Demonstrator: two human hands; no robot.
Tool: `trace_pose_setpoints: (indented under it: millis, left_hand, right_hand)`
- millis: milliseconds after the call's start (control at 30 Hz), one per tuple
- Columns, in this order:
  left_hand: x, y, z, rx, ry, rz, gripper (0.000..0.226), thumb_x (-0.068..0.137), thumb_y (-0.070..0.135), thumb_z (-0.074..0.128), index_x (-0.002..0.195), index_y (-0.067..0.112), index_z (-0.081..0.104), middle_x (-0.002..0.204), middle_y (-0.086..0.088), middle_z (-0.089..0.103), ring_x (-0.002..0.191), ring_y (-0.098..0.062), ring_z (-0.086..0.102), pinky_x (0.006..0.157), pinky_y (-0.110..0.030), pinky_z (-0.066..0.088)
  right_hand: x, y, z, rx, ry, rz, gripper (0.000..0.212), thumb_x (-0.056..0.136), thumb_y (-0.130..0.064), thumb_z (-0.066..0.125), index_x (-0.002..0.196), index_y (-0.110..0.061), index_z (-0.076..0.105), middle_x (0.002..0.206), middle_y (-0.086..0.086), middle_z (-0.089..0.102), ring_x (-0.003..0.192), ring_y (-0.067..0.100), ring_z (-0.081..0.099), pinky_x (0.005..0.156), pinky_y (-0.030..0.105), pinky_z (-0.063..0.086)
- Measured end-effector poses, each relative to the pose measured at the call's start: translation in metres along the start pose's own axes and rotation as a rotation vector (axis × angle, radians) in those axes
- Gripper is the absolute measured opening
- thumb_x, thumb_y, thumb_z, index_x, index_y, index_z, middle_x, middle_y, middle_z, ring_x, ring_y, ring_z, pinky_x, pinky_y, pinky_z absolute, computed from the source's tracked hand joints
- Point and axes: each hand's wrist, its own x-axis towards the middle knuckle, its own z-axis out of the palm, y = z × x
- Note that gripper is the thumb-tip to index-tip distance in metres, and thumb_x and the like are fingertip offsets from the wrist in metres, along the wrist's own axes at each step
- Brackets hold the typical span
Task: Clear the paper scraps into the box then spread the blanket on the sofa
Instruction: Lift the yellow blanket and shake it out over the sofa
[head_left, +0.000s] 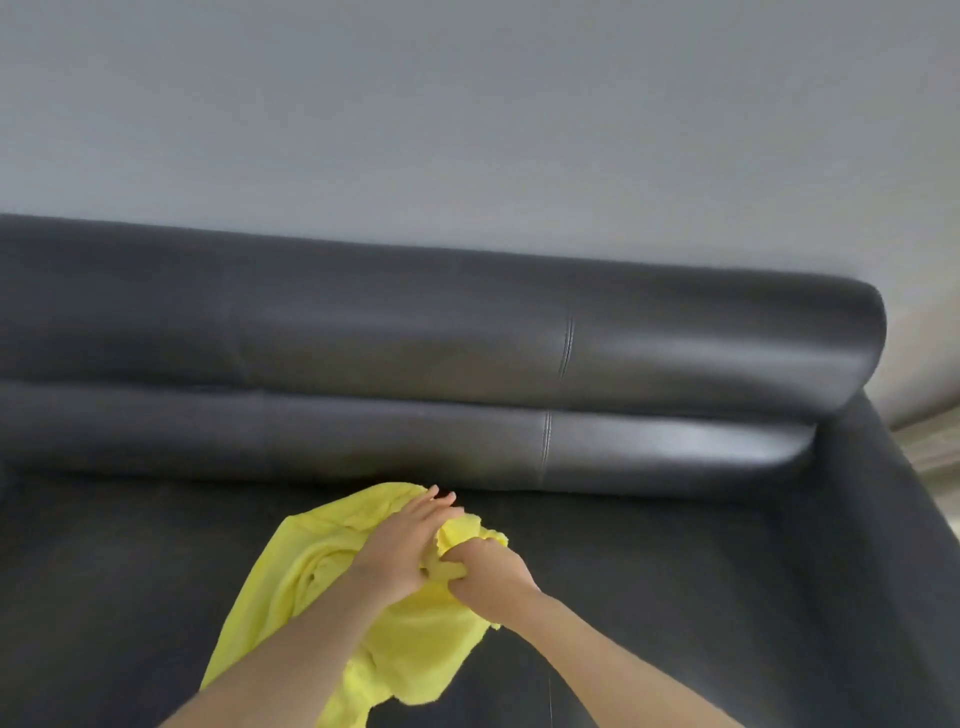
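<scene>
Blanket (415, 639): yellow, soft, light, limp; bunched mid-seat on the sofa (675, 597), near the backrest edge.
Handling: it would sag and drag; best taken at an edge or corner.
Axis: ran from the front seat edge toward the backrest.
Left hand (402, 545): fingers straight, flat on the cloth.
Right hand (488, 577): fingers curled, apparently pinching a fold.

I see a yellow blanket (415, 639) bunched on the seat of a black sofa (467, 353). My left hand (402, 545) lies on the blanket, fingers extended toward the backrest. My right hand (488, 577) grips a fold just beside it. A grey wall (467, 114) stands beyond.
</scene>
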Motion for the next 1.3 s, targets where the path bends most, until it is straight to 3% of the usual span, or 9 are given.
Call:
trace_pose_setpoints:
  millis: [100, 200, 367, 500, 533, 700, 833, 1133, 1300]
  left_hand:
    - [-0.015, 0.01, -0.05, 0.087, -0.173, 0.01, 0.042, 0.083, 0.022, 0.061, 0.123, 0.032, 0.056, 0.151, 0.013, 0.035, 0.133, -0.014, 0.042, 0.1, -0.029, 0.043]
    - [-0.03, 0.017, -0.098, 0.184, -0.229, -0.033, 0.04, 0.085, 0.043, 0.051, 0.122, 0.028, 0.055, 0.119, 0.006, 0.062, 0.106, -0.02, 0.06, 0.085, -0.033, 0.047]
    - [-0.055, 0.034, -0.192, 0.218, -0.005, -0.075, 0.039, 0.087, 0.054, 0.048, 0.107, 0.023, 0.061, 0.101, 0.004, 0.066, 0.097, -0.018, 0.062, 0.084, -0.034, 0.05]
    - [-0.07, 0.059, -0.269, 0.249, 0.245, -0.048, 0.033, 0.09, 0.051, 0.047, 0.094, 0.02, 0.057, 0.087, 0.005, 0.065, 0.08, -0.014, 0.062, 0.07, -0.028, 0.048]
    - [-0.074, 0.066, -0.289, 0.279, 0.298, -0.034, 0.031, 0.091, 0.05, 0.047, 0.093, 0.02, 0.056, 0.086, 0.006, 0.064, 0.079, -0.014, 0.062, 0.068, -0.028, 0.046]
    - [-0.089, 0.094, -0.382, 0.216, 0.603, 0.037, 0.009, 0.089, 0.026, 0.056, 0.087, 0.018, 0.052, 0.077, 0.006, 0.058, 0.069, -0.016, 0.059, 0.061, -0.028, 0.046]
    - [-0.102, 0.107, -0.446, 0.12, 0.856, 0.014, 0.018, 0.08, 0.002, 0.057, 0.08, 0.017, 0.047, 0.068, 0.006, 0.048, 0.061, -0.015, 0.047, 0.049, -0.027, 0.036]
    - [-0.135, 0.151, -0.541, -0.667, 0.959, -0.004, 0.008, 0.087, 0.015, 0.054, 0.08, 0.012, 0.052, 0.071, 0.001, 0.053, 0.065, -0.015, 0.048, 0.057, -0.028, 0.035]
    - [-0.158, 0.177, -0.594, -0.594, 1.043, -0.092, 0.012, 0.085, 0.029, 0.054, 0.09, 0.018, 0.054, 0.078, 0.004, 0.057, 0.072, -0.018, 0.053, 0.062, -0.031, 0.038]
  right_hand:
    - [-0.028, -0.02, -0.045, -0.07, -0.006, -0.075, 0.027, 0.085, -0.013, 0.043, 0.094, -0.022, 0.067, 0.066, -0.01, 0.044, 0.075, 0.023, 0.051, 0.055, 0.028, 0.041]
    - [-0.055, -0.037, -0.095, -0.105, 0.022, -0.093, 0.016, 0.088, -0.022, 0.049, 0.095, -0.024, 0.063, 0.07, -0.01, 0.045, 0.074, 0.018, 0.047, 0.049, 0.025, 0.034]
    - [-0.105, -0.076, -0.188, -0.292, 0.025, -0.005, 0.034, 0.084, -0.046, 0.063, 0.102, -0.017, 0.062, 0.083, -0.004, 0.053, 0.079, 0.019, 0.052, 0.064, 0.03, 0.044]
    - [-0.129, -0.101, -0.258, -0.515, 0.243, 0.158, 0.003, 0.088, -0.013, 0.052, 0.086, -0.015, 0.054, 0.069, -0.003, 0.049, 0.068, 0.021, 0.057, 0.062, 0.029, 0.045]
    - [-0.135, -0.108, -0.276, -0.511, 0.343, 0.215, 0.011, 0.086, -0.006, 0.047, 0.081, -0.015, 0.051, 0.067, -0.004, 0.047, 0.063, 0.018, 0.054, 0.061, 0.028, 0.044]
    - [-0.169, -0.145, -0.357, -0.38, 0.721, 0.262, 0.019, 0.075, 0.002, 0.044, 0.069, -0.016, 0.043, 0.065, -0.002, 0.044, 0.058, 0.018, 0.046, 0.052, 0.024, 0.037]
    - [-0.197, -0.167, -0.408, -0.118, 0.966, 0.201, 0.014, 0.079, -0.003, 0.045, 0.07, -0.013, 0.048, 0.081, -0.002, 0.044, 0.067, 0.02, 0.046, 0.05, 0.024, 0.029]
    - [-0.266, -0.208, -0.488, 0.564, 1.162, 0.063, 0.029, 0.089, -0.03, 0.051, 0.067, -0.014, 0.043, 0.067, 0.0, 0.047, 0.056, 0.018, 0.042, 0.053, 0.028, 0.031]
    - [-0.307, -0.227, -0.522, 0.539, 1.289, 0.069, 0.026, 0.086, -0.038, 0.052, 0.08, -0.012, 0.05, 0.074, 0.0, 0.051, 0.066, 0.023, 0.049, 0.059, 0.03, 0.037]
